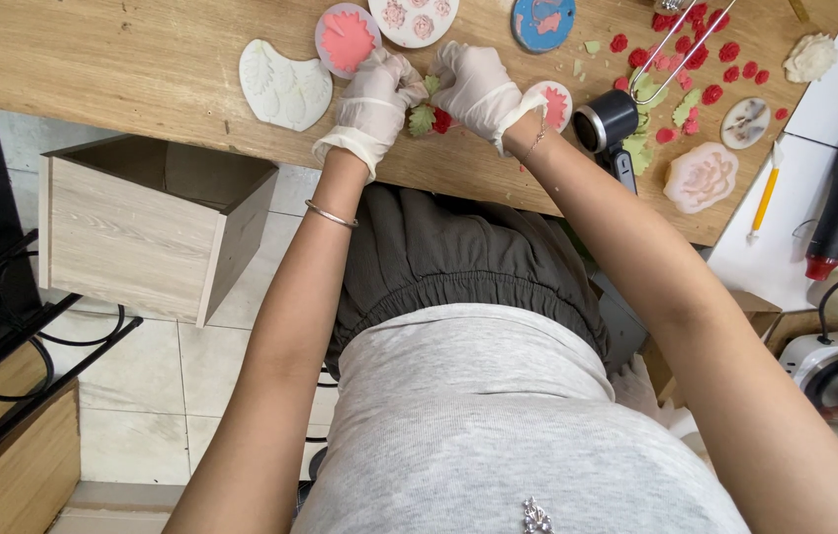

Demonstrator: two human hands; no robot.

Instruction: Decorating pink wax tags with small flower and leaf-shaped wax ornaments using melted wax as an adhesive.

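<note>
While both gloved hands' grips pinch a red-and-green flower piece (431,119), table edge (241,148) just beside, moulds crowding.

A small red flower piece (441,120) with a pale green leaf (422,120) attached is held just above the near edge of the wooden table (142,59). It is pinched between gloved fingertips and mostly hidden by them, so its exact shape cannot be told; it appears soft and moulded.
</note>
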